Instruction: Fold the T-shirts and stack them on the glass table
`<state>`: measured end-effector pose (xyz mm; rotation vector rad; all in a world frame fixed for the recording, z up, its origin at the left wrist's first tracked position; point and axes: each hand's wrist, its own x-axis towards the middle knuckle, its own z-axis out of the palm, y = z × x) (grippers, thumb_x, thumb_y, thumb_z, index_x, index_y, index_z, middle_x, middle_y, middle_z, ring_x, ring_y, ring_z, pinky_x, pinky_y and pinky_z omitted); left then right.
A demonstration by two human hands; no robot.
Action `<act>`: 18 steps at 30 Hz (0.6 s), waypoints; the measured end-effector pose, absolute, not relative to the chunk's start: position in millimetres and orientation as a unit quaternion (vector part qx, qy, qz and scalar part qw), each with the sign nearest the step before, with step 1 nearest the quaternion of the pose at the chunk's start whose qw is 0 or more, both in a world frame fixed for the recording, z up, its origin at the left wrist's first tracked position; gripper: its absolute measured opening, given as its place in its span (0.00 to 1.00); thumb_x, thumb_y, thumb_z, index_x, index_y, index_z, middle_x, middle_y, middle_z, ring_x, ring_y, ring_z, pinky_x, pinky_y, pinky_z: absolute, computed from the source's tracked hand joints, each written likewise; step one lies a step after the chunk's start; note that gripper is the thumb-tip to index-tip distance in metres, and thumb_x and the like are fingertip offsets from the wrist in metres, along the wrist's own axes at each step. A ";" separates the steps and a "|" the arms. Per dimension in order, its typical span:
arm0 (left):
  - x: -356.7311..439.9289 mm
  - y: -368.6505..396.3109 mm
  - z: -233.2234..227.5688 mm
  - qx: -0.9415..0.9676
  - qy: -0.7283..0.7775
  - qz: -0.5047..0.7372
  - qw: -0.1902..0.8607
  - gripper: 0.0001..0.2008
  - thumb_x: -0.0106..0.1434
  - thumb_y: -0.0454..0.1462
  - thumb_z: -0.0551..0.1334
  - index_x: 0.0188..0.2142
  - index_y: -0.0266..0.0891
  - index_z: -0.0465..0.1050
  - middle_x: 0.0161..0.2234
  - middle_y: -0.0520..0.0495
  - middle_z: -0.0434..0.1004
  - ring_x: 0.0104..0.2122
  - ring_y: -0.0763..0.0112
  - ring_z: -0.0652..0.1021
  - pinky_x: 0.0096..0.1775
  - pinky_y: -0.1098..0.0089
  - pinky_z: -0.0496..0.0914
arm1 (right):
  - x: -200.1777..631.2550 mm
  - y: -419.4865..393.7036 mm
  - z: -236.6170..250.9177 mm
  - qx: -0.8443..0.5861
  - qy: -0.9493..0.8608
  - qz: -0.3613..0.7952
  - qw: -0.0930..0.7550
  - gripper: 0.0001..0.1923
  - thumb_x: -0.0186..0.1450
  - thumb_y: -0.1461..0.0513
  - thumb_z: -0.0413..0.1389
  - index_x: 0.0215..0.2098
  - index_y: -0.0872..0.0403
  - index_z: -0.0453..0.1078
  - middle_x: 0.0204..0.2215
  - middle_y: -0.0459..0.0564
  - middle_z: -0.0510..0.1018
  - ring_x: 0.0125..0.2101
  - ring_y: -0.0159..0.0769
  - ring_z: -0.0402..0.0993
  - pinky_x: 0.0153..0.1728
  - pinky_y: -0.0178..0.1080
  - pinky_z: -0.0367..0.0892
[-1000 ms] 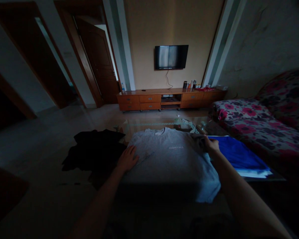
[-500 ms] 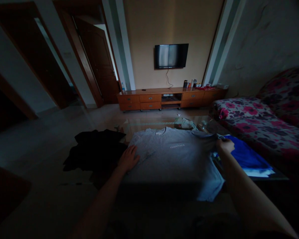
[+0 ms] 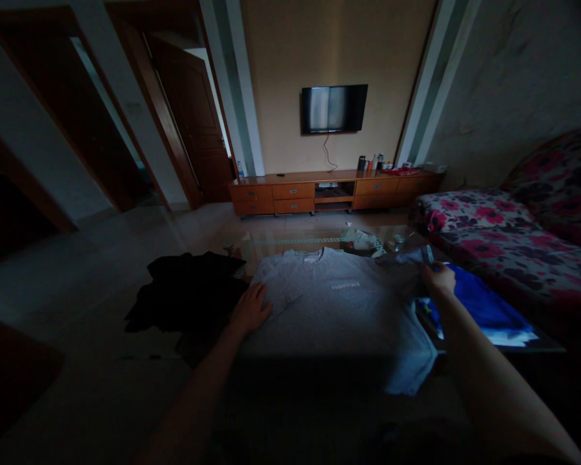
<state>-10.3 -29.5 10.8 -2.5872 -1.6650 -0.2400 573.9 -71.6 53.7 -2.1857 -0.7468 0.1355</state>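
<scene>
A grey T-shirt (image 3: 334, 303) with small white lettering lies spread face up on a glass-topped table (image 3: 290, 244). My left hand (image 3: 250, 310) rests flat on the shirt's left edge, fingers apart. My right hand (image 3: 438, 279) pinches the shirt's right sleeve (image 3: 407, 259) and holds it pulled out to the right, above a blue garment (image 3: 481, 310). The shirt's lower right corner hangs over the table's near edge.
A heap of black clothing (image 3: 188, 290) lies left of the shirt. A floral sofa (image 3: 518, 239) stands on the right. A wooden TV cabinet (image 3: 329, 190) and a wall TV (image 3: 334, 108) are at the far wall; dark doorways open at the left.
My right hand has drawn the sleeve outward to the right and slightly up, over the blue garment. My left hand has stayed in place on the shirt.
</scene>
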 end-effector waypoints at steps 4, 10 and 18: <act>-9.9 -30.6 12.0 -0.838 -0.539 -0.079 0.032 0.32 0.72 0.49 0.49 0.68 0.35 0.59 0.70 0.38 0.58 0.69 0.55 0.60 0.67 0.57 0.53 | 569.0 -82.0 57.8 -0.898 -0.251 0.072 0.355 0.36 0.63 0.56 0.58 0.67 0.59 0.61 0.51 0.72 0.77 0.52 0.58 0.76 0.48 0.50 0.74; -9.6 -29.9 11.1 -0.837 -0.540 -0.085 0.020 0.31 0.71 0.49 0.49 0.69 0.36 0.59 0.70 0.38 0.57 0.69 0.53 0.60 0.67 0.55 0.54 | 545.8 -75.4 82.7 -0.859 -0.436 0.101 0.249 0.21 0.67 0.60 0.53 0.57 0.53 0.74 0.45 0.61 0.81 0.48 0.52 0.79 0.46 0.45 0.72; -10.3 -28.8 10.1 -0.838 -0.539 -0.081 0.022 0.32 0.72 0.49 0.49 0.69 0.35 0.58 0.70 0.38 0.57 0.69 0.55 0.60 0.67 0.56 0.53 | 389.5 -82.7 92.8 -0.695 -0.715 0.047 0.061 0.22 0.71 0.69 0.44 0.57 0.53 0.72 0.61 0.62 0.70 0.45 0.47 0.79 0.48 0.49 0.71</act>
